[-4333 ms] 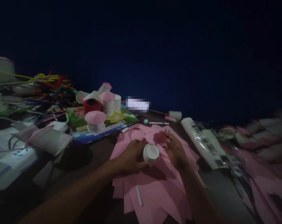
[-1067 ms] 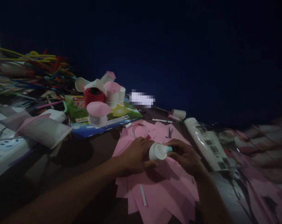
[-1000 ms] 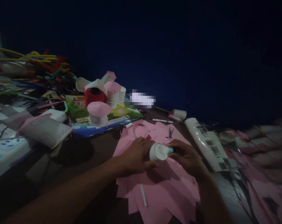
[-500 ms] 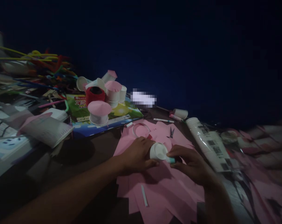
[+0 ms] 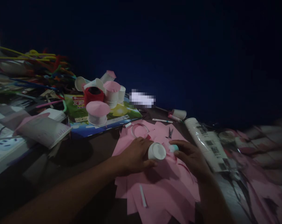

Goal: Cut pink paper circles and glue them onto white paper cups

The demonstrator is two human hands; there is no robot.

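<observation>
My left hand (image 5: 136, 155) is wrapped round a white paper cup (image 5: 157, 151) whose round end faces up and toward me. A short white and teal glue stick (image 5: 174, 148) sits between the thumb and fingers of my right hand (image 5: 189, 157), just right of the cup and apart from it. Under both hands lie overlapping sheets of pink paper (image 5: 159, 199). On them are a narrow white strip (image 5: 143, 196), a white paper ring (image 5: 140, 130) and small dark scissors (image 5: 170, 133).
Cups with pink cone tops (image 5: 97, 109) and a red roll (image 5: 93, 95) stand on a colourful packet (image 5: 78, 124) at the left. Beside it are a tipped cup (image 5: 50, 132) and a power strip (image 5: 12, 152). Wrapped stacked cups (image 5: 205, 143) lie right; a marker (image 5: 162, 120) lies behind.
My right hand has drawn the glue stick away from the cup's end, to the right and slightly up. The left hand keeps its hold, and the view has shifted slightly.
</observation>
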